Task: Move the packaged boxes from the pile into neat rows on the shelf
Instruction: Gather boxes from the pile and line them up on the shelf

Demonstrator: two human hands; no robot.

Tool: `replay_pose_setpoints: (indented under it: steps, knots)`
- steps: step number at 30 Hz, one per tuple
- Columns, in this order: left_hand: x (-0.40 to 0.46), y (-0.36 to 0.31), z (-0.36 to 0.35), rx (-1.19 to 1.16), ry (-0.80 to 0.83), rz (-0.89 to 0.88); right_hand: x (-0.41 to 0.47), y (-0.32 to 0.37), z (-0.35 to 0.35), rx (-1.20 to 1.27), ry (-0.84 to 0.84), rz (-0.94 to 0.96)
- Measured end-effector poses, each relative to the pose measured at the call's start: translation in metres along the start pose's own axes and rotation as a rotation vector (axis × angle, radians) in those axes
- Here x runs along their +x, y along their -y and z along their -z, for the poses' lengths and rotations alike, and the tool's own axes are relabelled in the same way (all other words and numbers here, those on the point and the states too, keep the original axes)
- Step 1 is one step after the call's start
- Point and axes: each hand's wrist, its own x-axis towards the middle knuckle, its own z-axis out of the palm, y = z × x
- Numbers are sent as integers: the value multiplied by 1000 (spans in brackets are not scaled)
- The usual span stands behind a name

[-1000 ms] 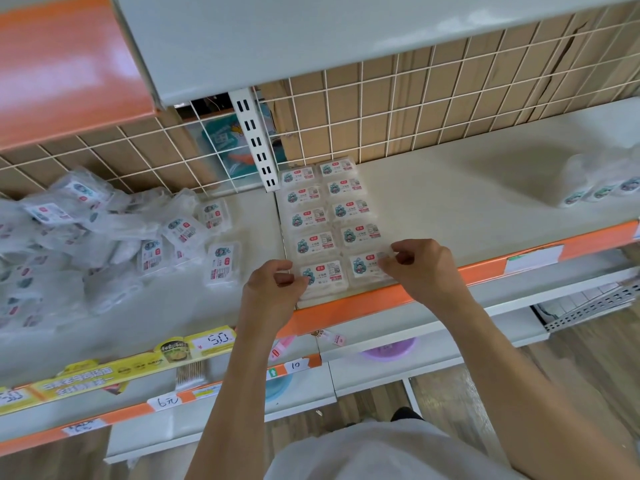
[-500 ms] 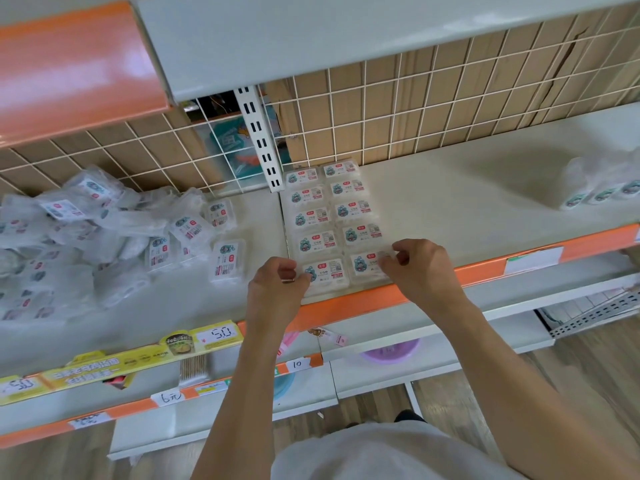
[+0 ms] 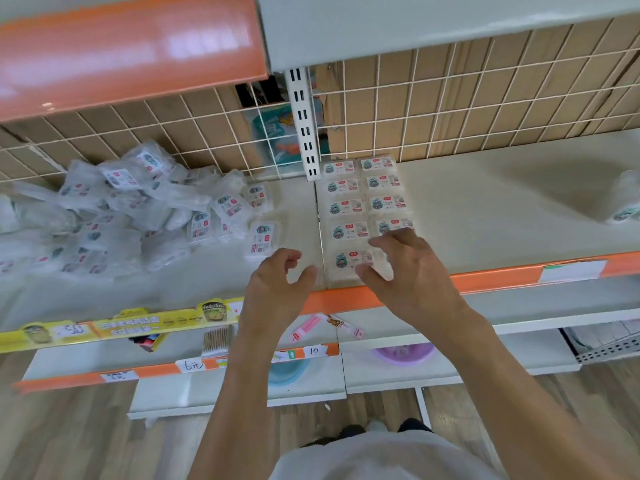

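Observation:
A loose pile of clear-wrapped white boxes (image 3: 114,216) lies on the left part of the grey shelf (image 3: 485,209). Two neat rows of the same boxes (image 3: 363,202) run from the back grid to the front edge just right of the shelf seam. My left hand (image 3: 277,282) hovers with relaxed, spread fingers over the bare shelf left of the rows, holding nothing; a single box (image 3: 264,239) lies just beyond it. My right hand (image 3: 405,271) is over the front of the right row, fingers loosely spread, covering the nearest box there.
An upper shelf with an orange front (image 3: 131,53) overhangs the work area. A white slotted upright (image 3: 304,123) and wire grid back the shelf. More wrapped packs (image 3: 627,202) sit at far right. Lower shelves hold small goods and price tags (image 3: 194,365).
Both hands have let go of the front boxes and opened. The left hand has drawn away to the left of the rows; the view has shifted left toward the pile.

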Motion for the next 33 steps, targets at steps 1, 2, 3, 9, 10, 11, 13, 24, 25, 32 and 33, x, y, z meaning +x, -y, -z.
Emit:
replay_pose_setpoints:
  steps: [1,2,3,9,10,11,13,24,25,32,33]
  knots:
    - [-2,3,7,9,8,4,-1,7,-1,-6,40,24]
    - [-5,7,14,17,11,9,-1,15,-3,-18,84,43]
    - [-7,11,22,27,5,13,-1,23,-4,-30,131,61]
    - [-29,46,73,85,-104,26,-3,78,-20,-99,317,176]
    - [-33,54,83,96,-111,34,-3,88,-25,-103,337,190]
    - [-38,63,93,102,-116,43,-4,98,-30,-103,351,202]
    - [-46,83,114,111,-124,61,-7,122,-43,-90,368,218]
    - [-85,203,234,204,-204,103,-37,256,-148,-13,410,292]
    - [-86,210,243,210,-199,103,-40,266,-157,-11,417,299]
    - [-77,251,281,175,-171,112,-40,323,-200,-18,463,317]
    - [-72,256,283,177,-159,122,-36,328,-204,-27,470,322]
